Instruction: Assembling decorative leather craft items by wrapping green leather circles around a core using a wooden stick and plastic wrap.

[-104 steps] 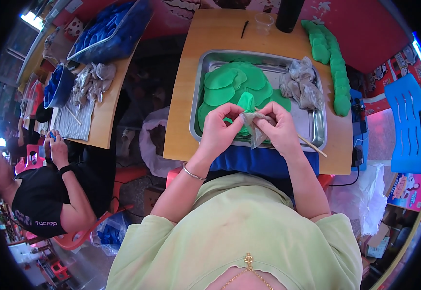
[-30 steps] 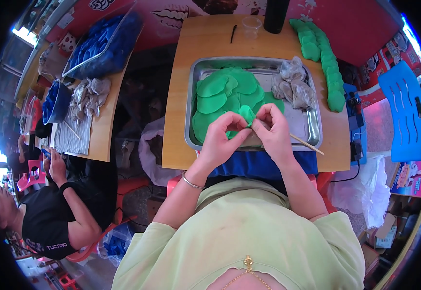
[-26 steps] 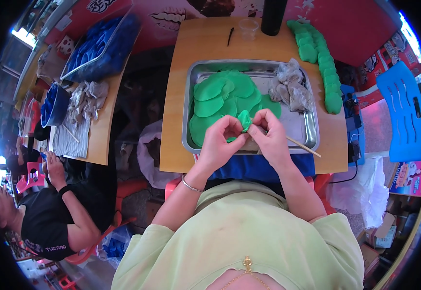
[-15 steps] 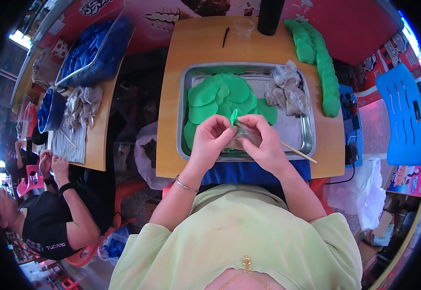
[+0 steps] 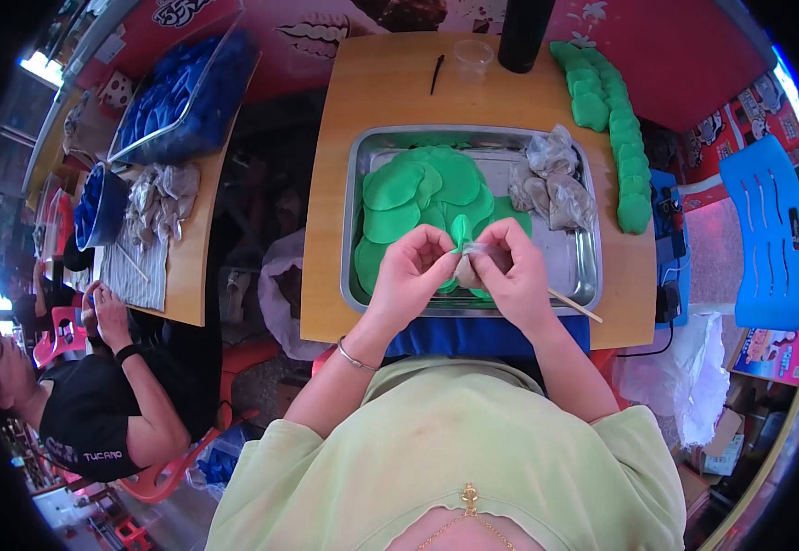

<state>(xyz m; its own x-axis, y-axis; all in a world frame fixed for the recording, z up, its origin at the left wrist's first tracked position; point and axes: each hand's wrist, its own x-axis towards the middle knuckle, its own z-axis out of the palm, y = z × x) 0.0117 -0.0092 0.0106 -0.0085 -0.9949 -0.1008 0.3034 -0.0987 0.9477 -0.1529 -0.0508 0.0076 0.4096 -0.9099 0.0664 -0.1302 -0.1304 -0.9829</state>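
Note:
Over the near side of a metal tray (image 5: 360, 151), both my hands are closed in pinches close together. My left hand (image 5: 415, 268) pinches the base of a small folded green piece (image 5: 460, 228), whose tip sticks up between the hands. My right hand (image 5: 512, 274) grips the gathered top of a small clear plastic bag (image 5: 467, 272) with pale brownish contents, right against the green piece. How the two are joined is hidden by my fingers. In the tray lies a heap of flat, round green pieces (image 5: 390, 184), with several knotted bags of brownish stuff (image 5: 565, 197) to the right.
A wooden stick (image 5: 576, 306) crosses the tray's near right rim. Overlapping green rounded pieces (image 5: 632, 170) line the table's right side. A clear cup (image 5: 473, 62), a thin black stick (image 5: 437, 75) and a black cylinder (image 5: 523, 37) stand or lie behind. A co-worker (image 5: 124, 395) sits left.
My hands have come to a more upright pinch, with the bag now hanging below my fingers and the green tip standing up higher. The whole view has shifted slightly.

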